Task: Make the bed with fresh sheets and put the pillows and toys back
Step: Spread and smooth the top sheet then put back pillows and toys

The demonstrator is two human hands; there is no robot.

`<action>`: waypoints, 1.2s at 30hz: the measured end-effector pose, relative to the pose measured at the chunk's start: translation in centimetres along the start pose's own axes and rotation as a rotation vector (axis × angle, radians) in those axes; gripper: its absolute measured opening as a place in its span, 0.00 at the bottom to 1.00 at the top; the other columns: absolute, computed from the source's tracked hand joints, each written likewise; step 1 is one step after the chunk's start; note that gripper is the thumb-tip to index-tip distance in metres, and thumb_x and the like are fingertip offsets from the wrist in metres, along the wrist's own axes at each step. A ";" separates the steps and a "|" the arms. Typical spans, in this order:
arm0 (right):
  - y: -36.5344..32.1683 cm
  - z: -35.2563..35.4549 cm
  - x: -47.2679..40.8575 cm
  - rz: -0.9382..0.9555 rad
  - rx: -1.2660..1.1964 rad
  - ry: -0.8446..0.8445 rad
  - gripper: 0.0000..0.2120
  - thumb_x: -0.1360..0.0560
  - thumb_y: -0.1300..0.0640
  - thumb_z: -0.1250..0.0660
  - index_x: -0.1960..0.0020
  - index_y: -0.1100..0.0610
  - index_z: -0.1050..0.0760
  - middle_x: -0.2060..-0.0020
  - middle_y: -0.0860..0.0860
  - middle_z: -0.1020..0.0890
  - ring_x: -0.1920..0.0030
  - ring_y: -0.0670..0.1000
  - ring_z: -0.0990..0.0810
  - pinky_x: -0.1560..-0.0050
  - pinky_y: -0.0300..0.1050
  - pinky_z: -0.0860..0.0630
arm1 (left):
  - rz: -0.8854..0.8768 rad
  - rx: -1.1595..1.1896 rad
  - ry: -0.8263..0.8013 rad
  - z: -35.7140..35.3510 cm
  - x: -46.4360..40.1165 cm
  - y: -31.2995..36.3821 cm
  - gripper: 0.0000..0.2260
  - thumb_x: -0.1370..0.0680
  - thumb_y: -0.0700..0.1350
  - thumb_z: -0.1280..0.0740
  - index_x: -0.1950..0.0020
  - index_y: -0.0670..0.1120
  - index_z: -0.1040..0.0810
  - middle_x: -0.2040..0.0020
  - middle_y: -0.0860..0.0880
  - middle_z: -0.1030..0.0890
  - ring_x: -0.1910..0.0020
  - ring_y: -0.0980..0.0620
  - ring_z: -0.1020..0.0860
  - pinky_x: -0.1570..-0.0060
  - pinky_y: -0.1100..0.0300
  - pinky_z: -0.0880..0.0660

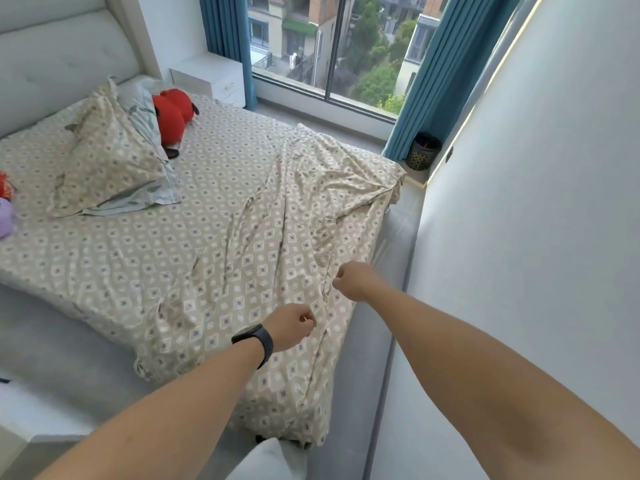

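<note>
A beige sheet (214, 216) with a diamond pattern lies rumpled across the bed, its near end hanging over the foot. My left hand (289, 327), with a black watch on the wrist, pinches the sheet near the foot of the bed. My right hand (353, 280) grips a fold of the same sheet close to the bed's right edge. A pillow in matching beige (104, 157) lies at the head on top of a leaf-print pillow (145, 192). A red plush toy (173, 114) sits behind them. A purple toy (5, 216) and a red one (5, 188) show at the left edge.
The grey mattress (52, 348) lies bare at the near left corner. A white padded headboard (59, 60) stands at the far left, a white nightstand (214, 77) beside it. A white wall (540, 202) runs close along the bed's right side. A dark bin (424, 150) stands by the blue curtain.
</note>
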State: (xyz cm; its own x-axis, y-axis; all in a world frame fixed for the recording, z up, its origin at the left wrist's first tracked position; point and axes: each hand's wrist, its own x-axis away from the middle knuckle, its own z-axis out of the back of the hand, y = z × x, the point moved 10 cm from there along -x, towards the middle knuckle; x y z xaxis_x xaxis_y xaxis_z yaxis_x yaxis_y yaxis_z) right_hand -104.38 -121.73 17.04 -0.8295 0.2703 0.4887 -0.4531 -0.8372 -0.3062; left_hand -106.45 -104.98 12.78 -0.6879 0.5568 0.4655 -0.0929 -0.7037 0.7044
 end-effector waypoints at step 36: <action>23.7 -11.7 -73.5 -0.426 -1.352 -0.101 0.12 0.20 0.46 0.33 0.52 0.55 0.22 0.64 0.51 0.16 0.61 0.47 0.19 0.60 0.42 0.20 | 0.530 -0.342 0.409 -14.5 -56.1 -16.9 0.21 0.29 0.50 0.30 0.39 0.44 0.28 0.45 0.44 0.29 0.48 0.42 0.29 0.46 0.47 0.25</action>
State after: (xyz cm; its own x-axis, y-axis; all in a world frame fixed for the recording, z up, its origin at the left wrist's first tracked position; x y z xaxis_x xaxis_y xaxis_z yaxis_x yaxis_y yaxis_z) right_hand -57.98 -155.85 -35.71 -0.5525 0.2994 0.7779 -0.6643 0.4057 -0.6278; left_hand -76.73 -130.69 -33.01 -0.9090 -0.0561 0.4131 0.1524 -0.9670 0.2042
